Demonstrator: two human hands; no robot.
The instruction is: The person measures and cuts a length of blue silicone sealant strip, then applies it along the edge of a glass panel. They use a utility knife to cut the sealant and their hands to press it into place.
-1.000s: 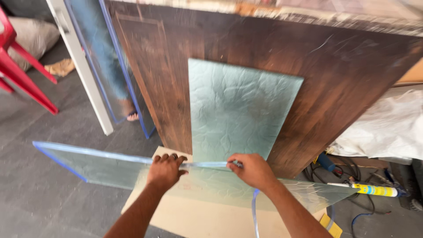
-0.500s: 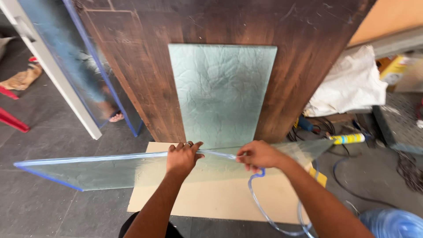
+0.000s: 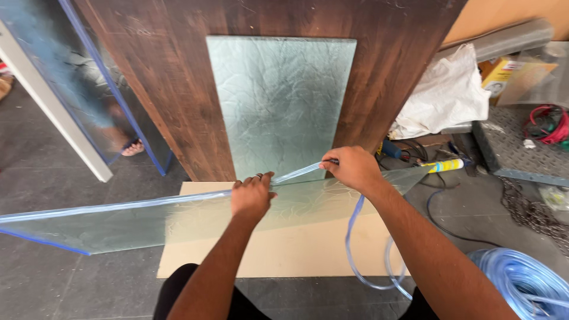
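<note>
On glass pane (image 3: 118, 222): both hands (image 3: 252, 195), tubing (image 3: 299, 173).

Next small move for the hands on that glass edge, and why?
Probably slide the left hand along the edge toward the right hand, pressing the clear blue plastic trim strip down. The strip already sits on the textured glass sheet's edge left of that hand, but lifts off between the hands.

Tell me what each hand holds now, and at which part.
The left hand grips the glass sheet at its upper long edge. The right hand pinches the clear blue edging strip where it meets that edge.
</note>
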